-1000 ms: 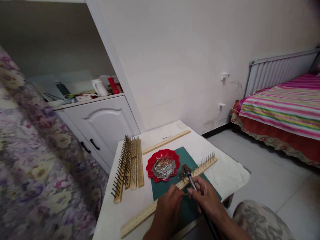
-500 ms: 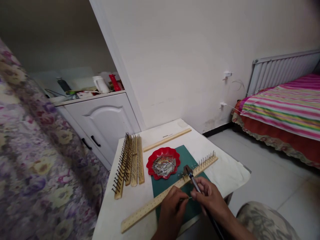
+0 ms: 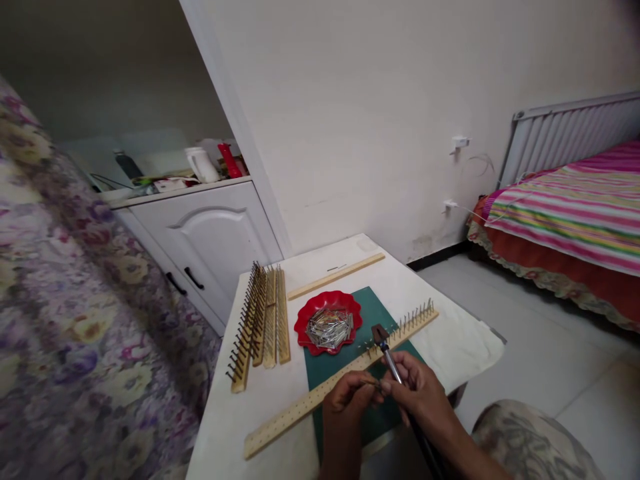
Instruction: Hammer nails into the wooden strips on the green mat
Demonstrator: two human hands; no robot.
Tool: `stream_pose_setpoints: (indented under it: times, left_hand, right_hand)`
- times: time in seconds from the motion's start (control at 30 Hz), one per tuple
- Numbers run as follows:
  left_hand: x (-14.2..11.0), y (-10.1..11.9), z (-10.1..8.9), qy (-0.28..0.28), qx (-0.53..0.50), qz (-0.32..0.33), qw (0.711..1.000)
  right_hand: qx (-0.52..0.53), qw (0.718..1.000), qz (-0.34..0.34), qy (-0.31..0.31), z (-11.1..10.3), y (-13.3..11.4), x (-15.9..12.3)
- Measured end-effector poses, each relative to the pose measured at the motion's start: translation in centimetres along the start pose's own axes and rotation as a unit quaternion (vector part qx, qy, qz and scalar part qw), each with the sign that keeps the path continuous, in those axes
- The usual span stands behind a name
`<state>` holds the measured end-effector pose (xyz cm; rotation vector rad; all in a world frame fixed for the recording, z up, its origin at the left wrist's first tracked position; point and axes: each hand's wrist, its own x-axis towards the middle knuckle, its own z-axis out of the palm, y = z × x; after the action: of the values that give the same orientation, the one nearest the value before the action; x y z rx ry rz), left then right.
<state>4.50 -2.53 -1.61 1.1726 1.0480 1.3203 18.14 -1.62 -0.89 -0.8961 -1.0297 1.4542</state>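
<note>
My right hand (image 3: 416, 385) is wrapped around a hammer (image 3: 393, 363) with a dark head, a shiny metal shaft and a black handle; its head hangs over a perforated wooden strip (image 3: 305, 408). Close beside it, my left hand (image 3: 350, 395) pinches a thin nail (image 3: 371, 382), and the fingertips of both hands nearly meet. The strip lies slantwise across a green mat (image 3: 370, 427), with nails standing along its right part and bare holes on its left. Just behind it rests a red scalloped dish (image 3: 303, 319) of loose nails.
Several nail-studded wooden strips (image 3: 240, 383) stand side by side at the left of the white table (image 3: 225, 430). A plain strip (image 3: 340, 274) lies at the back near two loose nails. A floral curtain, a cabinet (image 3: 210, 247) and a bed (image 3: 560, 220) surround the table.
My left hand has lifted slightly and come closer to the fingers of my right hand. The hammer has stayed in my right hand, its head slightly higher. The view has shifted a little.
</note>
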Motion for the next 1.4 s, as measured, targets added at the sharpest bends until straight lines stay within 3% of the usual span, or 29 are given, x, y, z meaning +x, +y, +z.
stream_pose_setpoints:
  times: [0.3, 0.47, 0.6, 0.73, 1.4]
  left_hand:
    - [-0.2, 0.9, -0.8, -0.010, 0.207, 0.073, 0.976]
    - [1.3, 0.3, -1.9, 0.015, 0.295, 0.091, 0.951]
    - [3.3, -0.8, -2.2, 0.040, 0.318, 0.092, 0.943]
    - [4.5, -1.5, -1.9, 0.028, 0.341, 0.116, 0.932]
    - [4.9, -2.4, -1.6, 0.009, 0.418, 0.124, 0.900]
  right_hand:
    - [-0.053, 0.998, 0.003, 0.027, 0.0, -0.3, -0.2]
    - [-0.043, 0.998, 0.002, 0.039, -0.6, -0.7, -0.2]
    - [-0.033, 0.998, -0.006, 0.052, -1.1, -0.9, 0.0]
    - [-0.029, 0.998, -0.006, 0.053, -1.1, -1.1, 0.1]
    - [-0.052, 0.998, 0.004, 0.039, -1.0, -1.2, 0.0]
